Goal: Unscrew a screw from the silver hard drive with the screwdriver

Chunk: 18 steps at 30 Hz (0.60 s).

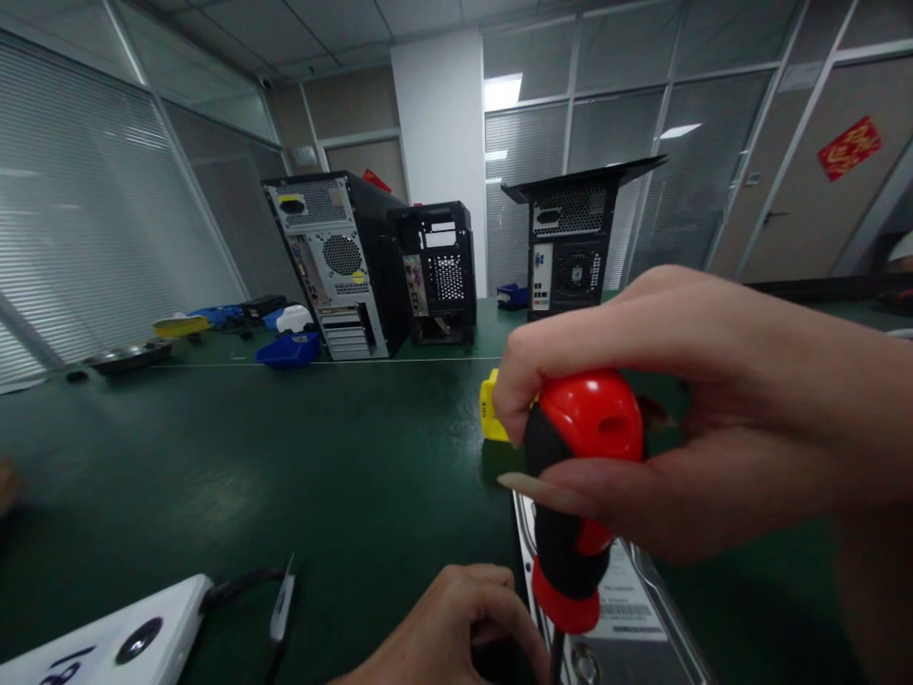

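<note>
My right hand [685,400] is wrapped round the handle of a red and black screwdriver [589,419], which stands roughly upright with its shaft pointing down. Beneath it lies a silver hard drive [631,595] with a white label, and the screwdriver's tip is cut off by the bottom edge of the view. My left hand [456,628] rests low beside the drive's left edge, its fingers curled; what lies between them, if anything, is hidden. Just behind my right hand's fingertips sits a yellow object [492,409] on the green table.
Computer cases [342,257], [438,276] and another case [571,247] stand at the back. A blue bin [289,350] and a metal dish [128,357] are at the back left. A white device [114,633] with a cable lies front left. Someone's hand [9,485] shows at the left edge.
</note>
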Available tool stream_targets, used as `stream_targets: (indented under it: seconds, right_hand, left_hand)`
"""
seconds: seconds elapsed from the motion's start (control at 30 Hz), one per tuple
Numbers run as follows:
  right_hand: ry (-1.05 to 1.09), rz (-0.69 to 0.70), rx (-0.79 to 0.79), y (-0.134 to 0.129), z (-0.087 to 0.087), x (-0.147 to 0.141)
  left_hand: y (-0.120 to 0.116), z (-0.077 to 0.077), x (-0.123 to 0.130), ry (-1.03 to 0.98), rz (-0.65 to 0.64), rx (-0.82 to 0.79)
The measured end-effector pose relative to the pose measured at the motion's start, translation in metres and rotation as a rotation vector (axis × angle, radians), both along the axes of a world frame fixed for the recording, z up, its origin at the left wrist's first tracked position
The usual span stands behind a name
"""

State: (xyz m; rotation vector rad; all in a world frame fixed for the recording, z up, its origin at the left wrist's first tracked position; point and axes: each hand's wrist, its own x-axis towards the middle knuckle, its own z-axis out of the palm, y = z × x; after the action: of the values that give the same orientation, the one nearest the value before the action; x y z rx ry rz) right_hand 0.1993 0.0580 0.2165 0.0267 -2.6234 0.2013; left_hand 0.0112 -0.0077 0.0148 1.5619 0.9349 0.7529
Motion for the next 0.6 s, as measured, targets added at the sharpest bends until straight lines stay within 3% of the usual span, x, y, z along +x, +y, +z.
stream_targets:
  seconds: [0.13, 0.37, 0.6]
  right_hand:
    - [0.010, -0.006, 0.000, 0.001, -0.001, 0.000]
    - [-0.015, -0.030, -0.044, 0.001, -0.002, 0.000]
    - [-0.016, -0.014, -0.038, 0.003, -0.004, 0.002]
  left_hand:
    - [-0.005, 0.004, 0.001, -0.056, 0.033, -0.015]
    - [-0.003, 0.004, -0.003, 0.057, 0.032, -0.004]
    - [0.007, -0.016, -0.007, 0.112, -0.003, 0.047]
